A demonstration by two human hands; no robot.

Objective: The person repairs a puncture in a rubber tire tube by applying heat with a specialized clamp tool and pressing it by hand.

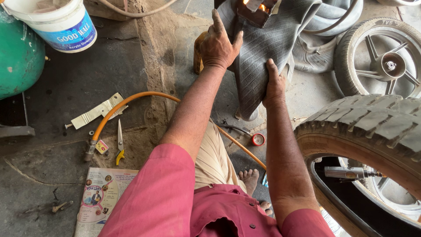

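Note:
A grey rubber inner tube (258, 52) hangs folded in front of me, its upper part clamped under a dark metal press (253, 11) with a glow at the top. My left hand (219, 44) lies flat on the tube's left edge, fingers spread and pointing up. My right hand (275, 85) grips the tube's lower right fold, thumb on the front. Both forearms come out of pink sleeves.
A large tyre (364, 127) stands at my right, a wheel with spokes (386, 61) behind it. An orange hose (131, 103), scissors with yellow handles (119, 147), a metal strip (94, 113) and a printed leaflet (103, 197) lie on the stone floor. A white bucket (61, 24) and green drum (17, 57) stand upper left.

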